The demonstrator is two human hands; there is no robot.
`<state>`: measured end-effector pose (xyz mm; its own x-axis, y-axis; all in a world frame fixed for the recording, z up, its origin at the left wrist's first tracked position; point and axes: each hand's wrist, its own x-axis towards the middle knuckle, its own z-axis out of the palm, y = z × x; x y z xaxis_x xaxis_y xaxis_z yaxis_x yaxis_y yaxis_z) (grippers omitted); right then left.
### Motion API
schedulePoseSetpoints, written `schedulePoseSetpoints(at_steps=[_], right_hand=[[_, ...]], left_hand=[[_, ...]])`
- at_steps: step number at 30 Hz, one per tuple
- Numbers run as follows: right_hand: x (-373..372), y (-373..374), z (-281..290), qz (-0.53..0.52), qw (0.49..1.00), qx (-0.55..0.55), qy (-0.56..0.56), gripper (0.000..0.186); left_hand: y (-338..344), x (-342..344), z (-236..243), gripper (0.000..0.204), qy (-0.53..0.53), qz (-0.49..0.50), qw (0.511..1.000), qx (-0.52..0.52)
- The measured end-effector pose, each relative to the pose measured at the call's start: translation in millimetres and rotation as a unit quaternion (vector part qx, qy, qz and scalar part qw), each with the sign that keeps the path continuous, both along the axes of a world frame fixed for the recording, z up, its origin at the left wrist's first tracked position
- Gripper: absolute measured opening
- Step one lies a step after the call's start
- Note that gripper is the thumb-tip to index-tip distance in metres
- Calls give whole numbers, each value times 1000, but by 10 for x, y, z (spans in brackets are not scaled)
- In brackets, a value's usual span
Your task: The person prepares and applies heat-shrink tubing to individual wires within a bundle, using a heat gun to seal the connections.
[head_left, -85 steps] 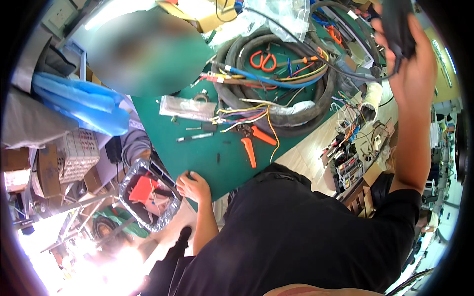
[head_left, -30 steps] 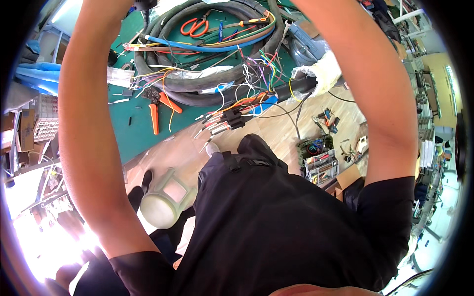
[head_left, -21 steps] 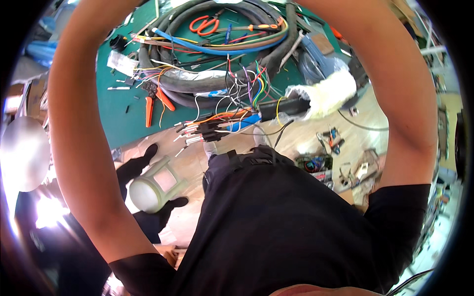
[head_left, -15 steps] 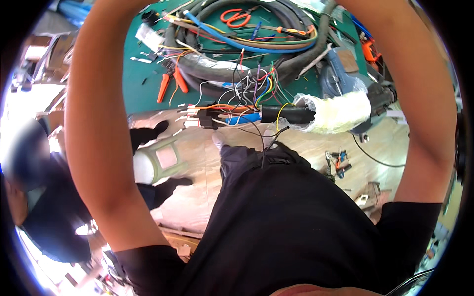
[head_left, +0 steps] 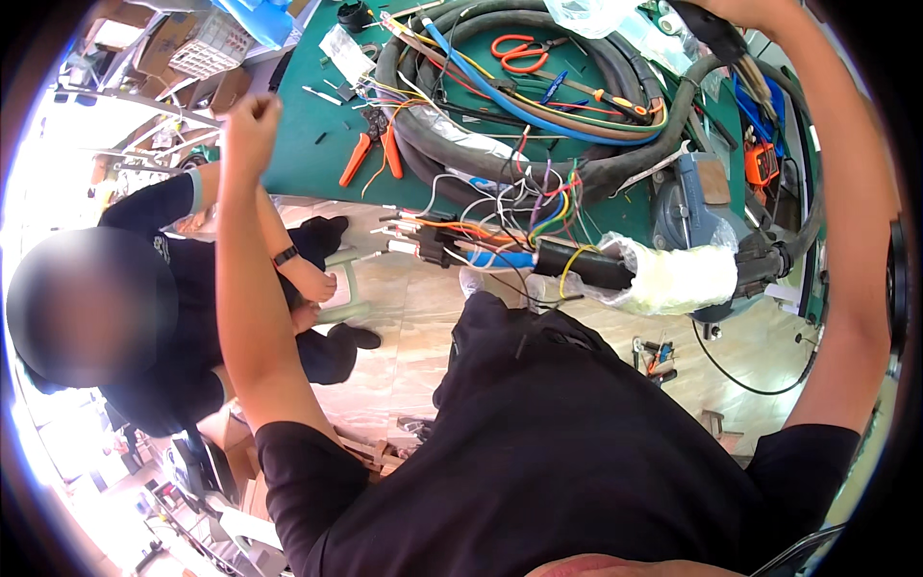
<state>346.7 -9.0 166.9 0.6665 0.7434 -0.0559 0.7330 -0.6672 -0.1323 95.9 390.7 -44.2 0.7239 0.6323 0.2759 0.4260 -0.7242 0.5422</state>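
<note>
I see the left hand [head_left: 252, 123] raised over the green table's [head_left: 298, 159] left edge, fingers curled together. Right hand [head_left: 742, 12] cropped by the upper edge, at a dark piece with tan strands [head_left: 710, 35], upper right; can't tell if it's clamped on it. The coiled black cable [head_left: 418, 149] fills mid-table, red-handled cutters [head_left: 524, 56] inside, orange-handled pliers [head_left: 373, 144] just beside. In my way: wired black connector [head_left: 435, 242] and white-wrapped cable section [head_left: 678, 276] between torso and table; blue-grey machine [head_left: 685, 197] at right. Co-worker's hand [head_left: 315, 283] near the stool [head_left: 343, 296], left. Tools [head_left: 656, 360] on floor.
</note>
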Motion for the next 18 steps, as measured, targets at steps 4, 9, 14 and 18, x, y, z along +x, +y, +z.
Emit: schedulePoseSetpoints(at_steps=[4,9,14,18], right_hand=[[303,-119,-189,-103,994,11,45,36],[-23,14,-190,-225,974,-24,-3,25],[-119,71,-271,-275,960,-23,50,27],[-239,-38,-313,-208,978,14,17,29]], left_hand=[[501,-90,-1156,33,159,10,987,16],[779,223,-1954,40,223,32,969,104],[746,249,-2147,30,286,43,953,90],[877,315,-2328,24,238,24,966,94]])
